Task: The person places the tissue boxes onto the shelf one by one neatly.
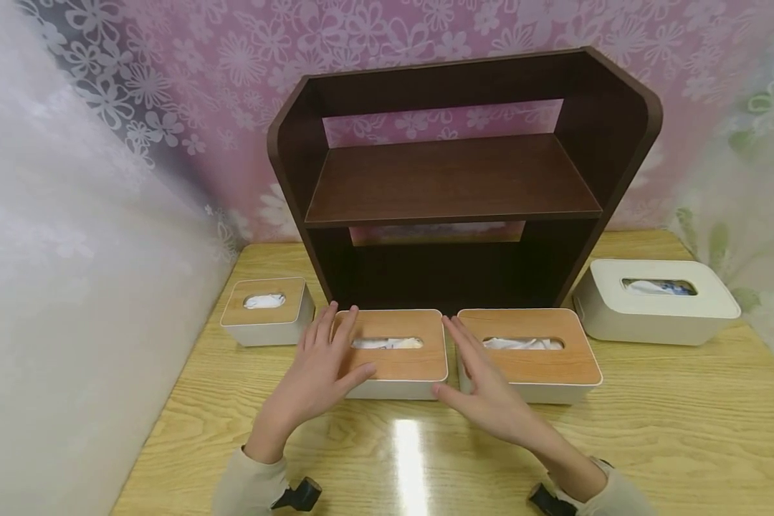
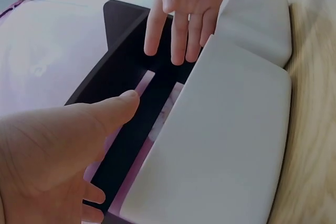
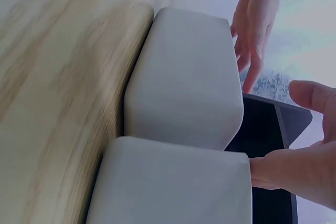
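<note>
Now your left hand and right hand, fingers apart, flank the mid-frame tissue box, its long axis bridging them.

No text, label, brand, number or sign readable in head view or either wrist view.

Your head view is bright and fairly sharp, with a hard white glare streak on the wood-grain tabletop at six o'clock, its source out of frame. At ten o'clock, the pale wall looks hazy; the dark-brown shelf unit's lower bay sinks into shadow. Your wrist views are dimmer: the left greys the tissue box, the right washes out bluish-white at two o'clock and smears wood grain at ten.
</note>
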Motion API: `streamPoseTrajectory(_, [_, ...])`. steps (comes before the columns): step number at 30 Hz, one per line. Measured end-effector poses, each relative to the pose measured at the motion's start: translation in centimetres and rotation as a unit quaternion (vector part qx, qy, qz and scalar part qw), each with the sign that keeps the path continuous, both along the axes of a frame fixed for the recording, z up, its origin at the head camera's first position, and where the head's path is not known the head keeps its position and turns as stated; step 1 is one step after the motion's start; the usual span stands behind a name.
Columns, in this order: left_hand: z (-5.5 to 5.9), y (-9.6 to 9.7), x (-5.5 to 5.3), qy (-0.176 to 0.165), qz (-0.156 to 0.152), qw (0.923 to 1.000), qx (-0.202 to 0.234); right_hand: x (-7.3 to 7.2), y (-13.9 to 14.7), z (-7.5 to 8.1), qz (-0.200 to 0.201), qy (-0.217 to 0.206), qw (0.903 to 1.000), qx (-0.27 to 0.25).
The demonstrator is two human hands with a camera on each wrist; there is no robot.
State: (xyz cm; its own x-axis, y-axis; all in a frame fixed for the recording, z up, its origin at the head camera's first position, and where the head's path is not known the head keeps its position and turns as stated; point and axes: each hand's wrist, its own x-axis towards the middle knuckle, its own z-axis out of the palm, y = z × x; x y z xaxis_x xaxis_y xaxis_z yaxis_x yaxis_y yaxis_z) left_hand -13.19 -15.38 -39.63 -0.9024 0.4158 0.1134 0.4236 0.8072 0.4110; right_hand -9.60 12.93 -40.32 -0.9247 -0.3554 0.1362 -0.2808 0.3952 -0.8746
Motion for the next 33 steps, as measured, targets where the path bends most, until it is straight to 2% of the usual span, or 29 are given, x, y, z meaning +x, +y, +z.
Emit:
streamPoseTrajectory(6, [-0.4,-0.8,0.4,-0.016,0.002,0.9995,0.027,0.3,-1.2,-0.4,-0.002,-0.019,0.999,-0.041])
streamPoseTrajectory(14, [-1.2,-1.2,0.5,-0.051,0.002,0.9973,0.053,0.7,-3.0,-1.4,-0.026,-0.051,0.9931,-0.102])
streamPoseTrajectory(21, [-2.1,-1.4,0.4,-0.078,-0.003,0.9906,0.112,0.9,-3.6,-2.1,-0.055,-0.099,0.985,-0.131])
streamPoseTrajectory(26, [-2.6,-1.5,0.4,-0.126,-0.006,0.9781,0.166,0.9,-3.8,-2.3,-0.072,-0.145,0.9748,-0.154])
streamPoseTrajectory(33, [-3.6,-1.7,0.4,-0.188,0.011,0.9472,0.259,0.5,-3.8,-2.6,-0.085,-0.186,0.9654,-0.162])
